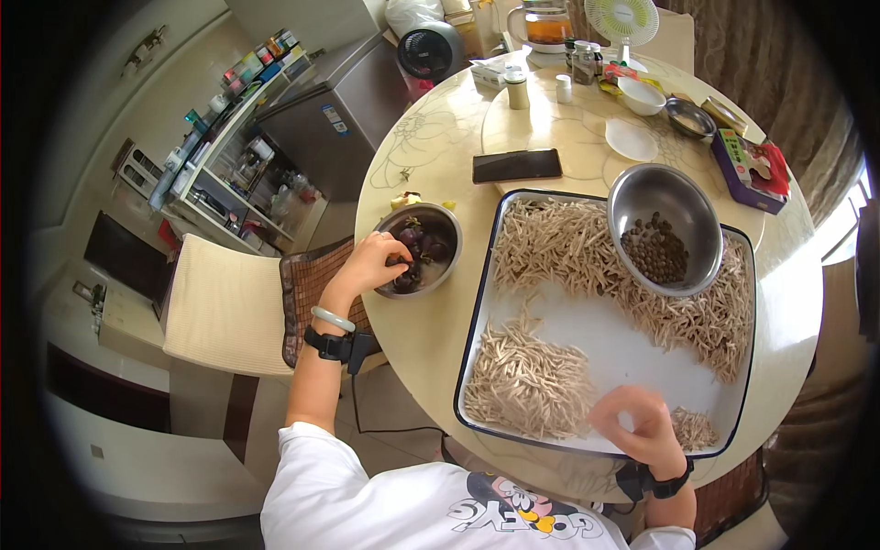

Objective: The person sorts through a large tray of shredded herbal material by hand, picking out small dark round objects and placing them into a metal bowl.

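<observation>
My left hand (375, 262) reaches over the rim of a small metal bowl (450, 271) at the table's left side. Its thumb and fingers pinch one of the dark round fruits (433, 249) in there, partly hidden by the fingers. Motion blurs my right hand (636, 421), whose fingers curl toward the thumb above the front of a white enamel tray (619, 330) with a dark rim. Whether anything small is between those fingertips cannot be seen. Beside it lie a pile of pale, thin dried strips (529, 385) and a smaller heap of short bits (694, 427).
More strips (557, 244) fill the tray's far side, under a steel bowl (622, 199) of small brown pellets. Beyond lie a smartphone (517, 166), a white dish (631, 139) and a purple box (749, 196). A cushioned chair (227, 302) stands left; a cable (399, 431) hangs from my left wrist device.
</observation>
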The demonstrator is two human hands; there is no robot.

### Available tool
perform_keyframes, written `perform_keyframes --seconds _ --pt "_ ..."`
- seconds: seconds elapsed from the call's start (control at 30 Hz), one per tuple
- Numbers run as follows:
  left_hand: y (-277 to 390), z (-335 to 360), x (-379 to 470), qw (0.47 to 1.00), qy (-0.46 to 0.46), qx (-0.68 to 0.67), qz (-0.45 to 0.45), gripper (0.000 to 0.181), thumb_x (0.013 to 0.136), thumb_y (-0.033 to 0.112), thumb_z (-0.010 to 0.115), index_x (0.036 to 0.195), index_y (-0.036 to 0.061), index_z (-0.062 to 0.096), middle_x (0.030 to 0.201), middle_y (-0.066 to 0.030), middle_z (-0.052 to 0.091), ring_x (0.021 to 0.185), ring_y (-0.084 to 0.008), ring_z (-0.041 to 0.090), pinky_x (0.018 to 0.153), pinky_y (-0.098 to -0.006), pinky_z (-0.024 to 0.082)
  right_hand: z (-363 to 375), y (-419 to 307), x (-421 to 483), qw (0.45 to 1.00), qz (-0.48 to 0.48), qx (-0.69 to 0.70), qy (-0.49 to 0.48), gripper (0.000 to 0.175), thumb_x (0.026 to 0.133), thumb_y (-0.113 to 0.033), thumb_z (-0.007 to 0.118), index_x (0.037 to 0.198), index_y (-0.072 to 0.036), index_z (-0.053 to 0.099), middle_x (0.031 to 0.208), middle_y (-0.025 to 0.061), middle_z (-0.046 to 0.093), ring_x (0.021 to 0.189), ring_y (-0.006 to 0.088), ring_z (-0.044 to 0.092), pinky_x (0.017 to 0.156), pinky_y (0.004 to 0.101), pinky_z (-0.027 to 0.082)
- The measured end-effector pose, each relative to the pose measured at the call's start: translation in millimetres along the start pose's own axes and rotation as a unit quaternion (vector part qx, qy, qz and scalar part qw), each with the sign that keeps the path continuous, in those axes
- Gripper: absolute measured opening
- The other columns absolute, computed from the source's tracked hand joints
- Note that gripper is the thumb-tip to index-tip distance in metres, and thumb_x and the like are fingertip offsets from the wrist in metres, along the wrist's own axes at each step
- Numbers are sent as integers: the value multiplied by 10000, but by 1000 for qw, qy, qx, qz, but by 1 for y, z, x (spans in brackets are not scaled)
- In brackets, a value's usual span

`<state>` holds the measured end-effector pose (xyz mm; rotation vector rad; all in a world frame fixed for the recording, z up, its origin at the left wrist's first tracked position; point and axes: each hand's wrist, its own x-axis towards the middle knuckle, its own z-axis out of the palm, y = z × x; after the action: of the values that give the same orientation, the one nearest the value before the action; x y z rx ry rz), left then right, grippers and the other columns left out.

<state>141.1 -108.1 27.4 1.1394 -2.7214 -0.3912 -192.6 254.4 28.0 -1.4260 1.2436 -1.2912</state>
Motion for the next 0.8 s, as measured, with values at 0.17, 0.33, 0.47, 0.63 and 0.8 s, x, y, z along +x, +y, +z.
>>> perform_keyframes --seconds 0.17,0.33,0.47,0.63,0.8 --pt "-3 -5 -6 999 29 40 -14 186 775 182 809 943 108 778 895 -77 690 968 -280 630 904 -411 487 -3 4 1 1000 12 6 -4 161 839 71 717 953 -38 753 904 43 749 744 123 637 628 254 482" --pt "18 16 -2 976 35 213 23 230 757 286 822 909 123 763 919 -63 730 1015 -257 654 901 -401 475 -5 -4 -1 1000 11 -20 -18 184 831 77 712 967 -42 750 923 42 754 768 137 652 638 260 489" --pt "36 19 4 946 -24 321 -24 306 718 327 840 925 125 737 868 -65 736 987 -250 672 903 -396 470 -4 -8 -2 999 8 -32 -23 204 829 83 708 983 -45 748 940 47 756 796 161 673 643 268 497" --pt "28 22 6 957 -8 287 -36 377 704 340 862 953 119 686 858 -57 738 978 -255 671 878 -404 468 -5 -18 -3 998 -10 -53 -28 211 819 82 723 987 -42 747 950 64 753 820 194 700 666 291 533" --pt "2 21 0 972 28 227 -46 338 759 306 812 988 66 751 784 -86 727 864 -276 702 790 -429 516 -2 -19 -4 993 -64 -67 -68 183 828 55 737 989 -33 744 954 91 738 826 243 722 707 328 572"
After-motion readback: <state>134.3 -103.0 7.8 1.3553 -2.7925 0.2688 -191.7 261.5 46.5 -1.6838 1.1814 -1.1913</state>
